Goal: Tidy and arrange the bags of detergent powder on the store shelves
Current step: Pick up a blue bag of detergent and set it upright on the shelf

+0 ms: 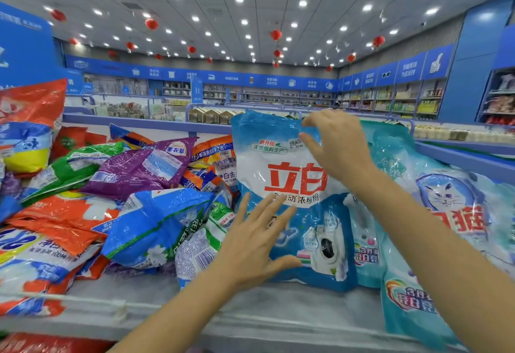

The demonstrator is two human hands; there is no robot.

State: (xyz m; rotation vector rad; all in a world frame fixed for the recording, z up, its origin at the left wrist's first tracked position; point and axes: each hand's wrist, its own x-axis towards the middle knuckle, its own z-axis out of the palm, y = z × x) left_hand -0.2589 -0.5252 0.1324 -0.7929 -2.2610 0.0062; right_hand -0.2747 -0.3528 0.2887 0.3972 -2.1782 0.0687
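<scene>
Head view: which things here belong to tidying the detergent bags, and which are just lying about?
Job: blue-and-white bag standing on the shelf, left hand flat on it, right hand at its top; teal cat bags beside it; jumbled heap of bags at left.
Lying about: red lanterns, house-shaped boxes, far wall shelves.

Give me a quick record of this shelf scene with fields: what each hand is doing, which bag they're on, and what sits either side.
Setting: store shelf
Bag being handled: blue and white detergent bag, upright, front facing out
Left hand: fingers spread flat on the bag's lower front
Right hand: fingers curved at the bag's top; grip unclear
To its left: pile of bags, purple, green, orange and blue, lying at all angles
To its right: teal bags with a cat picture, standing
Task state: pile not yet tidied
</scene>
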